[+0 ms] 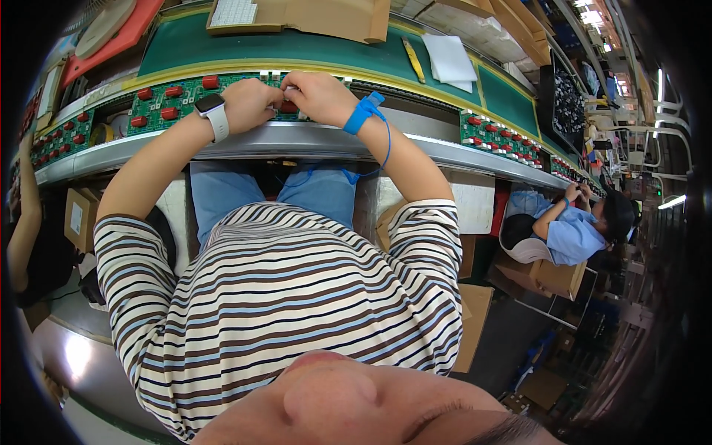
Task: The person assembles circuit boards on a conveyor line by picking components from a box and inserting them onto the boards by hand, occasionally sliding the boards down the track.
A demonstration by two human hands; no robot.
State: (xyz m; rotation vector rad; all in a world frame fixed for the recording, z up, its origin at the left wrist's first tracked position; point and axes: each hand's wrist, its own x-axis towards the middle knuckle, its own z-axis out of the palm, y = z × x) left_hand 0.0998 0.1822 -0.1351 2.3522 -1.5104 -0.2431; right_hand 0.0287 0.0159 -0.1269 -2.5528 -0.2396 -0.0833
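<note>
My left hand (251,105), with a white-banded watch (215,116) at its wrist, reaches over a green circuit board (152,111). Red block-shaped components (211,81) stand on this board. My right hand (317,96) meets the left above the board's right part. Fingers of both hands are pinched together, almost touching; anything between them is too small or hidden to name. A blue wrist strap (363,113) with a coiled cord circles my right wrist. The board rests along a metal rail (334,139) in front of me.
Beyond the rail runs a green work surface (326,48) carrying a cardboard box (337,16), a yellow cutter knife (413,59) and white foam sheets (449,61). More circuit boards (497,137) line the rail. A co-worker (578,226) sits at the right; another person's arm (28,215) shows left.
</note>
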